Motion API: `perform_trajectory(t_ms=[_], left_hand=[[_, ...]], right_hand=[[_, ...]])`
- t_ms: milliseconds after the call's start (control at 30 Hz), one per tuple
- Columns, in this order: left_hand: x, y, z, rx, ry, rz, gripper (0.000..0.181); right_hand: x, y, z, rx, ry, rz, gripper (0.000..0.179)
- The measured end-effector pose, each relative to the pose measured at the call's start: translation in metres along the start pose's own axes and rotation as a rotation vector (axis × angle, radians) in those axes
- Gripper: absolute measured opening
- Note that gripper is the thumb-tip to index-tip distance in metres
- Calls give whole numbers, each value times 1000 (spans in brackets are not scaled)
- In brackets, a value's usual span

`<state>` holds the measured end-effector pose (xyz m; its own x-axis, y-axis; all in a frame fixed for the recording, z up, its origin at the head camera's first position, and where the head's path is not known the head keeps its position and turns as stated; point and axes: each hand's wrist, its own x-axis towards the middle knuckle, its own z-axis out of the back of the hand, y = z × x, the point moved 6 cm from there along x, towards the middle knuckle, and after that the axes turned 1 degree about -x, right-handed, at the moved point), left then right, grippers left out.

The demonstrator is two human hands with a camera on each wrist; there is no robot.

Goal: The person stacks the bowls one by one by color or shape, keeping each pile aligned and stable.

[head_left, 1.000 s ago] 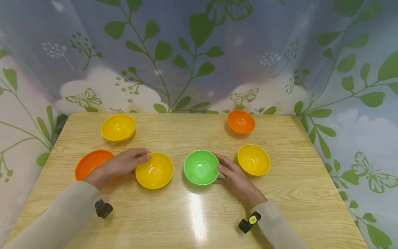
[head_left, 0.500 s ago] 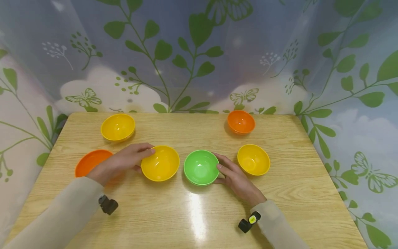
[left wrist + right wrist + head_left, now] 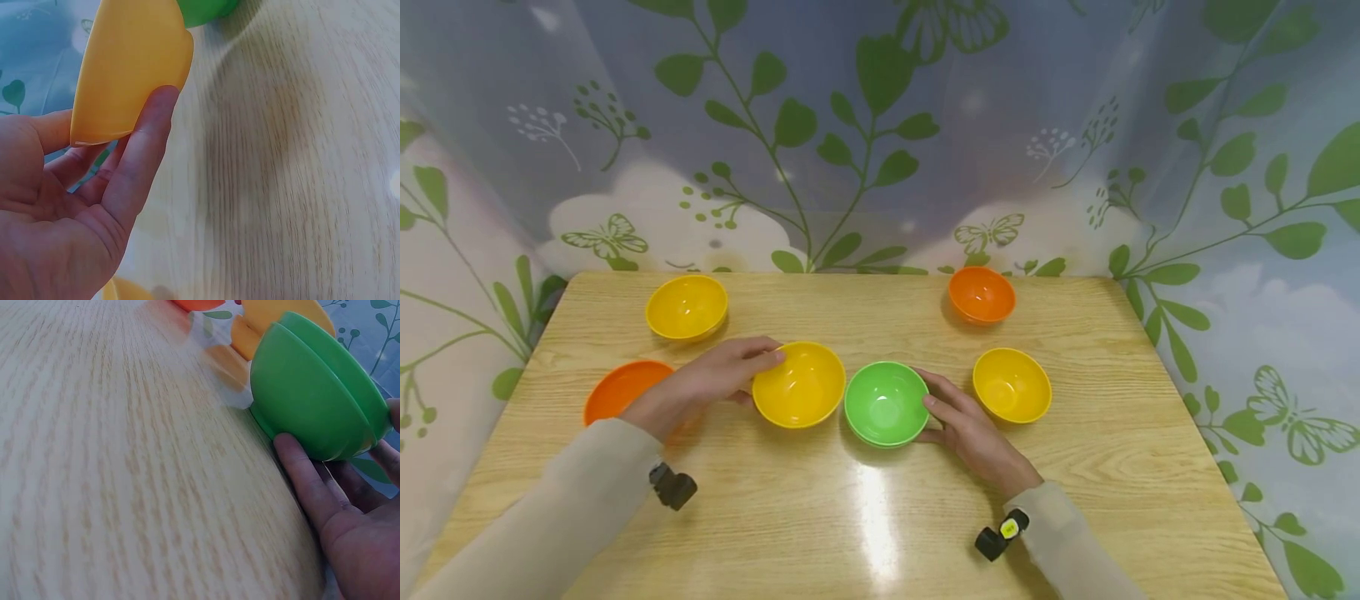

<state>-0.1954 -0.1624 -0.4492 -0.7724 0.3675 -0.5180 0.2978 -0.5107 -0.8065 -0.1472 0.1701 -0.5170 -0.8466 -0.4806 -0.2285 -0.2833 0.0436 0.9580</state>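
Observation:
A yellow bowl (image 3: 799, 385) is gripped at its left side by my left hand (image 3: 722, 372), thumb on the rim and fingers beneath. The left wrist view shows this yellow bowl (image 3: 134, 69) raised off the table and tilted in that camera. Just right of it stand green bowls (image 3: 886, 404), seemingly two nested, since a double rim shows on the green bowls (image 3: 306, 387) in the right wrist view. My right hand (image 3: 973, 437) holds the green bowls from the right, thumb at the rim and fingers low on the side.
On the wooden table (image 3: 775, 525), an orange bowl (image 3: 621, 390) sits partly behind my left forearm. A yellow bowl (image 3: 687, 307) stands back left, an orange bowl (image 3: 982, 294) back right. Another yellow bowl (image 3: 1011, 385) stands right of my right hand. A printed curtain (image 3: 850, 167) hangs behind.
My left hand has carried the yellow bowl right and slightly away from me, up close beside the green bowls. The right hand and green bowls have stayed in place.

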Motion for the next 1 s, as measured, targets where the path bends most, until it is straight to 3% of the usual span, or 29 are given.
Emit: perform_trajectory(t_ms=[400, 1000], left_hand=[[-3, -14, -4, -28, 2, -81, 57], [7, -26, -13, -57, 19, -121, 52]], right_hand=[[0, 0, 0, 11, -3, 0, 59], [1, -1, 0, 10, 10, 14, 61]])
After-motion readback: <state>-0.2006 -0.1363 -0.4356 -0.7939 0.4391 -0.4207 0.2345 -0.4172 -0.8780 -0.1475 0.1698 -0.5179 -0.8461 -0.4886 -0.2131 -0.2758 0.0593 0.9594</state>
